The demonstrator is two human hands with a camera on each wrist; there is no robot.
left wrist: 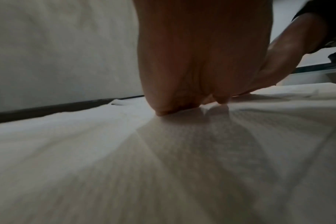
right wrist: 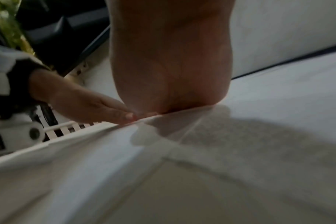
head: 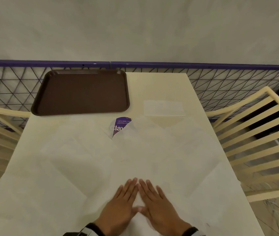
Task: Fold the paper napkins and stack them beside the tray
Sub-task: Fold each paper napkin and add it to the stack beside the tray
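My left hand [head: 120, 204] and right hand [head: 159, 206] press flat, fingers straight, on napkins [head: 143, 150] covering the cream table [head: 160, 86]; brown tray [head: 81, 91] by the mesh fence [head: 237, 79].

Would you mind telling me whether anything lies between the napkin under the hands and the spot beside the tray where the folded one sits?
No solid obstacle shows. Both hands, left hand and right hand, press flat on the near napkin. Only other loose napkins and a purple sticker lie before the folded napkin right of the tray.

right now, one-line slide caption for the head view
Both hands, left and right, press flat on a napkin; a folded napkin lies right of the tray.
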